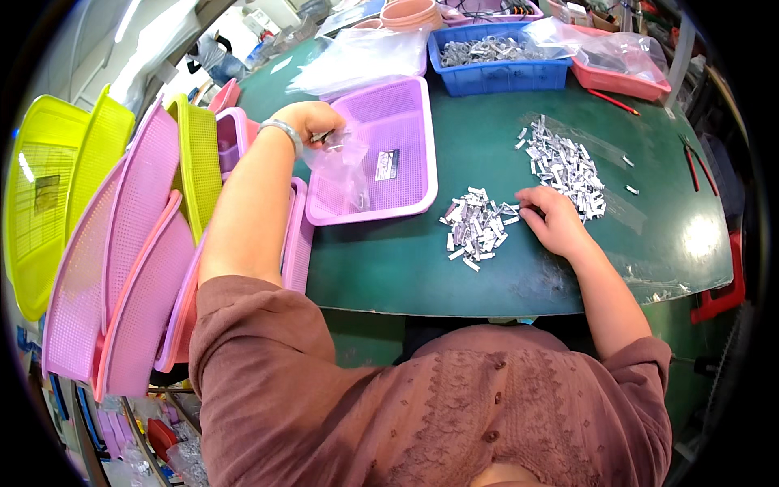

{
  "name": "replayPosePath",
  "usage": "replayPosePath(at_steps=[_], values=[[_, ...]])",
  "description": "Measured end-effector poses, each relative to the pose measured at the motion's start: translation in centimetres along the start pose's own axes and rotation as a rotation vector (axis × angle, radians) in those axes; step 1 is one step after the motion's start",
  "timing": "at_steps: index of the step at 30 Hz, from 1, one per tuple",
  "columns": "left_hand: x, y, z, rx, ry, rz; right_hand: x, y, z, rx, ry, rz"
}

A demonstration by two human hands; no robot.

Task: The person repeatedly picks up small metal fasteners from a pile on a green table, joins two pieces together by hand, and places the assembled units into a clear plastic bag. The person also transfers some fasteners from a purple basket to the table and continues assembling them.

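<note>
My left hand [313, 123], a bangle at its wrist, is closed on a clear plastic bag [345, 166]. The bag hangs inside a purple mesh basket [430, 162]; a small dark bit shows by the fingers, too small to name. On the green table, my right hand [556, 219] lies between two heaps of small silvery metal pieces. Its fingertips, slightly apart, are at the right edge of the smaller heap [477, 226]. Just beyond that hand spreads the larger heap [568, 166]. No piece is plainly held in the right fingers.
Pink and yellow-green baskets [138, 243] stand stacked on my left. At the back are a blue bin [503, 77] of metal parts, a red tray [625, 77] and plastic bags [361, 61]. Red-handled pliers [692, 166] and a red pen [613, 101] lie to the right.
</note>
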State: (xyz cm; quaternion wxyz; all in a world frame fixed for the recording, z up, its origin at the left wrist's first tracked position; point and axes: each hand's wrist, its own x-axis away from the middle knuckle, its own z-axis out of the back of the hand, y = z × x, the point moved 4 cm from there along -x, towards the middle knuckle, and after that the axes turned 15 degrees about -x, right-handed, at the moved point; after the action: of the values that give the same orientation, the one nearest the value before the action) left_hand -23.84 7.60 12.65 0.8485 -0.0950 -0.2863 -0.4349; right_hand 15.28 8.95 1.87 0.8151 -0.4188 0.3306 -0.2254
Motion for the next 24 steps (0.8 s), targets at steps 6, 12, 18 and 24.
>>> replayPosePath(at_steps=[6,12,18,24], values=[[0.7,-0.3,-0.7,0.063,-0.147,-0.009,0.1,0.2,0.1,-0.012,0.016,-0.027],[0.5,-0.7,0.5,-0.203,-0.066,0.006,0.1,0.6,0.2,0.016,0.025,0.008],[3.9,1.1,1.0,-0.118,-0.156,0.014,0.1,0.9,-0.2,-0.003,0.033,0.018],[7.6,3.6,2.0,-0.131,0.193,-0.067,0.2,1.0,-0.8,0.082,-0.006,0.082]])
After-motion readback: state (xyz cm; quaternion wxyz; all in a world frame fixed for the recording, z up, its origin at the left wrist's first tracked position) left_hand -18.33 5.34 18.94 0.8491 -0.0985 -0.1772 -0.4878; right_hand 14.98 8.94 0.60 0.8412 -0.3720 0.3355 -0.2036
